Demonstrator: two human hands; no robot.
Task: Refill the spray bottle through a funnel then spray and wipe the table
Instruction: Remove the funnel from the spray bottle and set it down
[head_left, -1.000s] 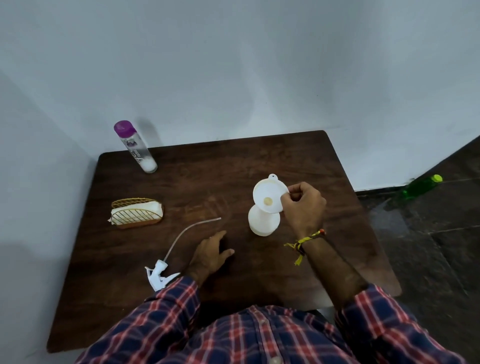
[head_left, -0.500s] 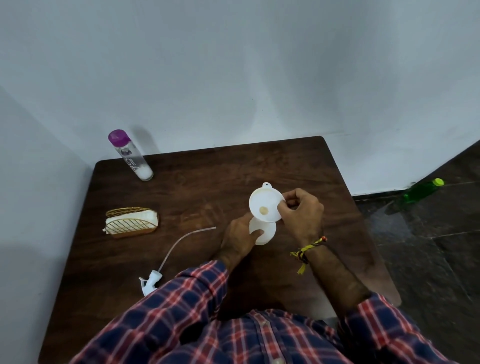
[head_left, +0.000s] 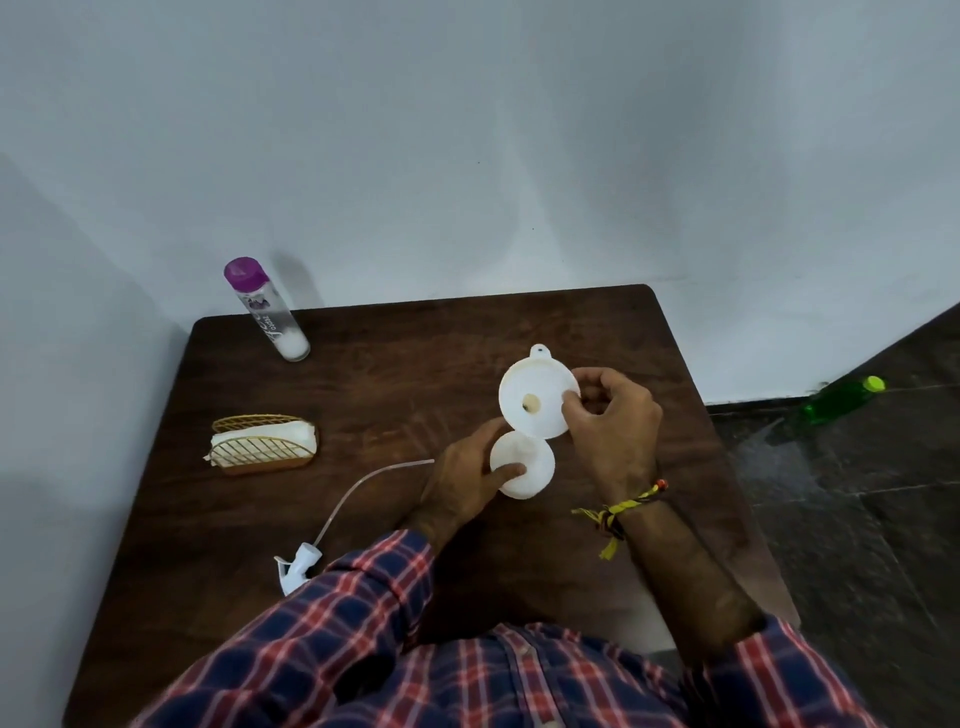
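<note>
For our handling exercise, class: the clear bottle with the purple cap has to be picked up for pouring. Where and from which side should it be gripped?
Grip the clear bottle around the middle of its straight, round body, below the purple cap. Come from the front or its right side: it stands upright at the far left corner of the table, with walls close behind and to its left.

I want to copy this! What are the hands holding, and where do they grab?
Right hand pinches the funnel by its rim. Left hand grips the white bottle by its side.

A plain room corner: wooden table (head_left: 363, 395) against bare white walls (head_left: 467, 130), dark tiled floor (head_left: 857, 493).
</note>
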